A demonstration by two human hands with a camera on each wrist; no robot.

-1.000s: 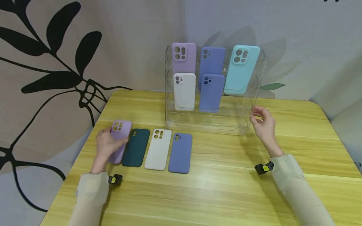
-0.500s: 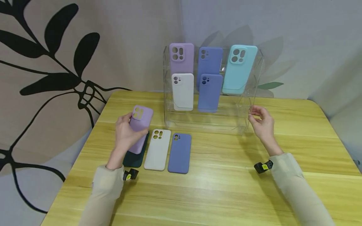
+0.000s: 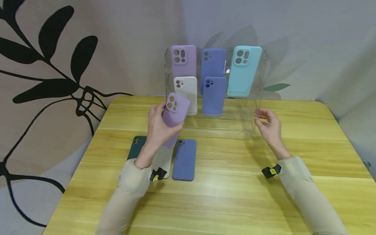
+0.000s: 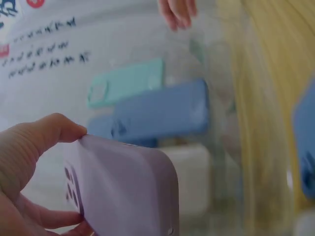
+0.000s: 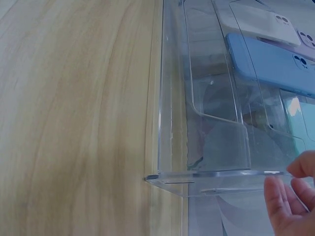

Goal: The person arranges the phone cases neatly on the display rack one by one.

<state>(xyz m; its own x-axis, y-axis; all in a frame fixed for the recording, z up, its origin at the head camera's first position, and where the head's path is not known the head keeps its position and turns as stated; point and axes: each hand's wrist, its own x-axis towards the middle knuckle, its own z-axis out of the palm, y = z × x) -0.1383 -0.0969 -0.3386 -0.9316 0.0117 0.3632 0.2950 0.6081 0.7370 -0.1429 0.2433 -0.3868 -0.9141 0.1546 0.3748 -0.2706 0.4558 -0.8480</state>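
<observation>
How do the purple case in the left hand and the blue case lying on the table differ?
The purple case is held tilted by the left hand, while the blue case lies flat on the table. The purple case has larger camera openings than the blue case. Both are single-coloured phone cases, back side showing.

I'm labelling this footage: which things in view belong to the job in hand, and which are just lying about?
Likely the job:
purple case, held by the left hand
clear rack, pinched by the right hand
five racked cases
loose dark green case, white case and blue case

Apparently just surroundings:
table
worn wrist cameras
wall leaf pattern
</observation>
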